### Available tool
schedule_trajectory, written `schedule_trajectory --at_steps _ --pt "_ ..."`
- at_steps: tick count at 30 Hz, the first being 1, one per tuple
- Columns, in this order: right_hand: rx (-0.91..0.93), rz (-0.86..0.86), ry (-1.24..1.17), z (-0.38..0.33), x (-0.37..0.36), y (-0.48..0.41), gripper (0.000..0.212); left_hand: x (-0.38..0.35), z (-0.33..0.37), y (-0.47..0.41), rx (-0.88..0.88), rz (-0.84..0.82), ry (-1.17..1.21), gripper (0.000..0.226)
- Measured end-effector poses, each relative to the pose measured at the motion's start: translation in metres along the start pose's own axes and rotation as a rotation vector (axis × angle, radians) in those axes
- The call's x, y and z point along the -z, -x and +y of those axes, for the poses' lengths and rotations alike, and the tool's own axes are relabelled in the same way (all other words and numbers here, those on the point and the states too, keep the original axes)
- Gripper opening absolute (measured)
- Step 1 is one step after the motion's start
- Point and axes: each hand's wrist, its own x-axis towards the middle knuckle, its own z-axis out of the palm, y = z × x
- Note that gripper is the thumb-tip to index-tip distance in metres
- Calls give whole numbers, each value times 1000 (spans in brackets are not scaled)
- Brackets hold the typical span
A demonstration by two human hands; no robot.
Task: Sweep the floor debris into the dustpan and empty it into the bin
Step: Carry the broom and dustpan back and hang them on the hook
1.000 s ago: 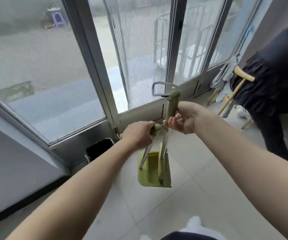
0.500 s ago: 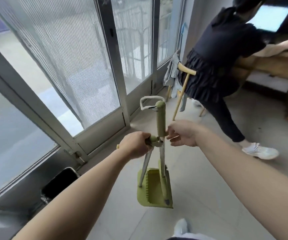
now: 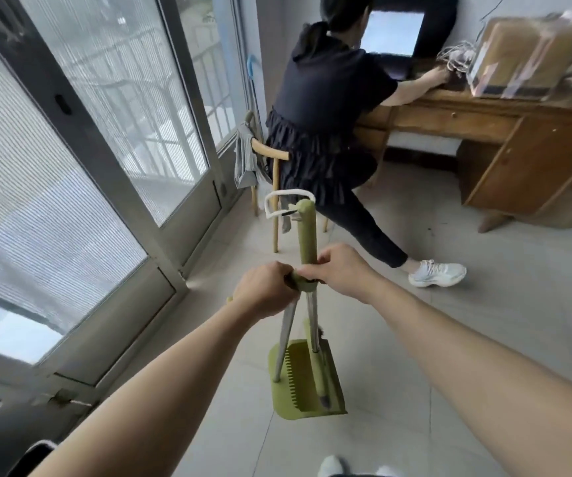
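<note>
A green dustpan (image 3: 303, 380) hangs just above the tiled floor on a metal pole. My left hand (image 3: 265, 292) is closed around the top of that pole. A green broom handle (image 3: 306, 235) with a white hanging loop stands upright beside it, clipped to the dustpan. My right hand (image 3: 341, 270) grips the broom handle just above the clip. The broom's head lies inside the dustpan tray. The black bin (image 3: 35, 456) shows only as a corner at the bottom left. Small dark specks of debris (image 3: 430, 230) lie on the floor near the desk.
Glass doors with metal frames (image 3: 81, 139) run along the left. A person in dark clothes (image 3: 325, 132) leans over a wooden desk (image 3: 484, 132), one leg stretched across the floor ahead. A wooden chair (image 3: 270, 160) with a grey cloth stands by the doors.
My view has swung right, from the glass doors and bin toward the desk and the person. My right hand has closed firmly on the broom handle. The dustpan stays hanging from my left hand.
</note>
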Motion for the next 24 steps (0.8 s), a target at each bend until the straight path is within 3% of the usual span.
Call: schedule_trajectory --at_steps 4,8,12,17,24 --pt "-46 91 28 21 38 -7 37 -14 36 -37 -63 -43 -5 8" --pt "-123 309 -75 38 73 -14 38 -24 85 -83 -164 -72 8 9" --pt "-277 432 -139 65 111 -23 15 -41 135 -124 -291 -156 -36 10" --pt "-431 584 -151 98 164 -33 4 -52 193 -168 -476 -217 -98 10" --pt "-551 782 -307 119 232 -45 22 -56 268 -222 -695 -328 -112 15"
